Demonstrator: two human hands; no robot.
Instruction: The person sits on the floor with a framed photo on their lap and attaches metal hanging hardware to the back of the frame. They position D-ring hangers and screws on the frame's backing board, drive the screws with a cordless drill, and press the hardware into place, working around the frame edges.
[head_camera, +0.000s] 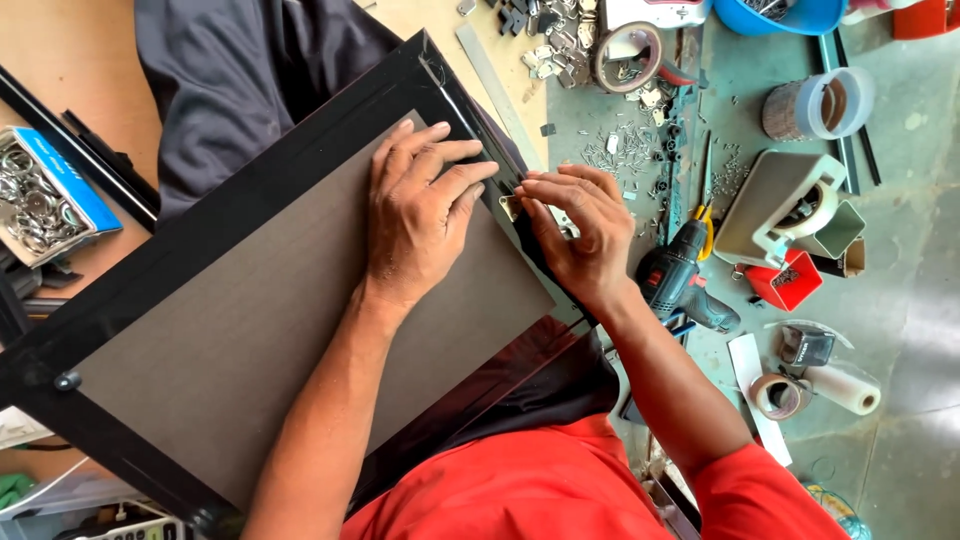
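**Hands pressing a small metal piece at the frame's edge**

Cluttered floor and a wooden counter (70, 60) surround the work. At far left a blue box of metal rings (40, 195) sits on the counter, just beside the black picture frame (200, 225), which lies face down and tilted, its grey backing board (250, 340) up. The left hand (420, 210) lies flat on the board, fingers spread and pressing down near the frame's right edge. The right hand (580, 235) pinches a small metal hanger plate (512, 207) against that edge.

If the left hand eases, the tilted frame could slide and the plate could shift off its spot. Right of the frame, a cordless drill (680, 285), loose screws (620, 150) and tape rolls (790, 395) crowd the floor, leaving little open room there for the right elbow.
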